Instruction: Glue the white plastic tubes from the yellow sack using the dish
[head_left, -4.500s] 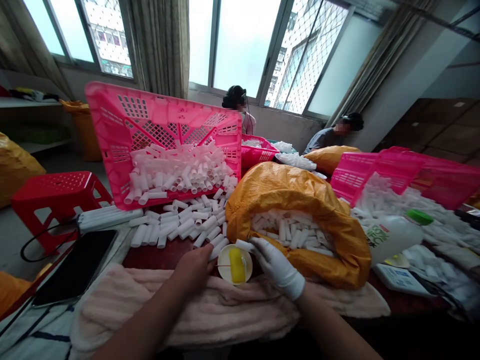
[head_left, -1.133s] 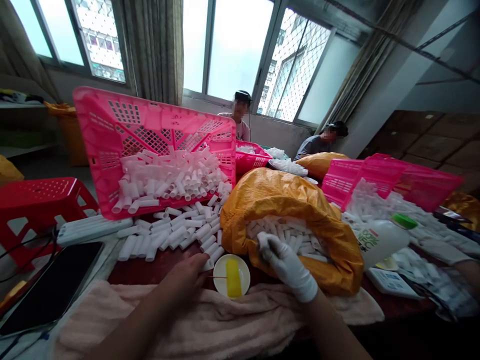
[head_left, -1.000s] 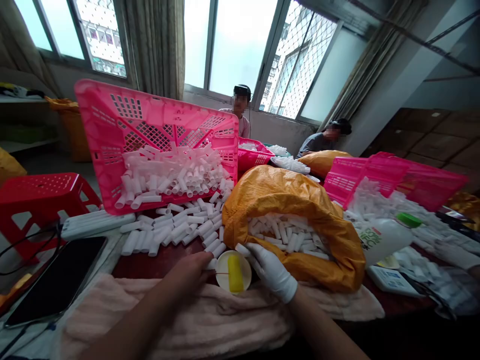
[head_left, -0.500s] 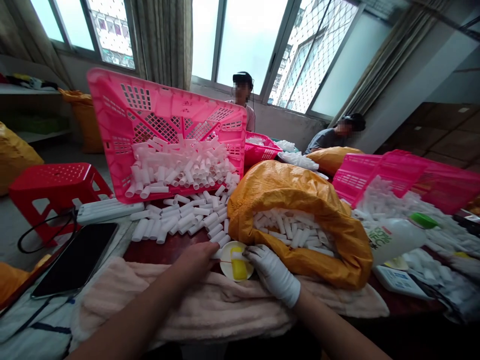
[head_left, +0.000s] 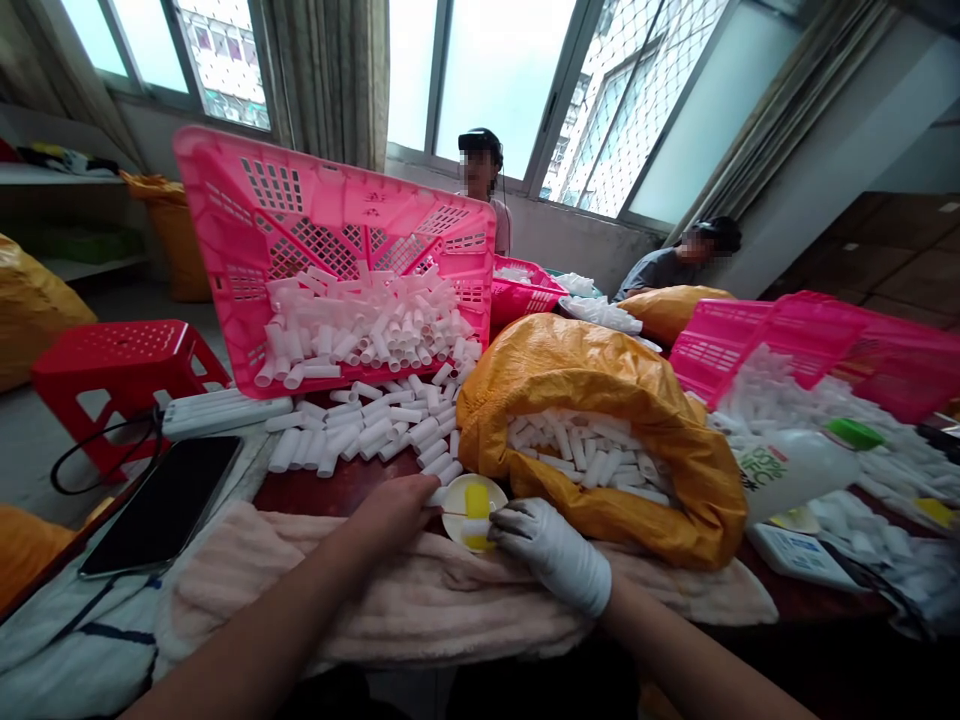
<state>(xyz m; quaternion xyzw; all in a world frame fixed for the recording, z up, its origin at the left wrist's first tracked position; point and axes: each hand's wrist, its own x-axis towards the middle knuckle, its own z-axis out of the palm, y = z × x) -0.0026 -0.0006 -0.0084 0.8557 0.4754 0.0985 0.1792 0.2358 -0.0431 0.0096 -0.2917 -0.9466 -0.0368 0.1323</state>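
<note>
White tube point(head_left: 475, 527) lying across yellow block point(head_left: 476, 496), toward near edge of dish point(head_left: 453, 492); dish near front edge of worktop point(head_left: 319, 492), just beside pink towel point(head_left: 435, 610). Right hand point(head_left: 553, 552) (gloved, fingertips smudged dark) partly closed, fingers pinching tube's right end. Left hand point(head_left: 401, 512) curled at dish's left edge; cannot tell its grip. Orange sack point(head_left: 570, 360) right of dish.

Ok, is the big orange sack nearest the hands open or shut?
Open: the orange sack has its mouth gaping toward the camera, and many white tubes show inside.
</note>
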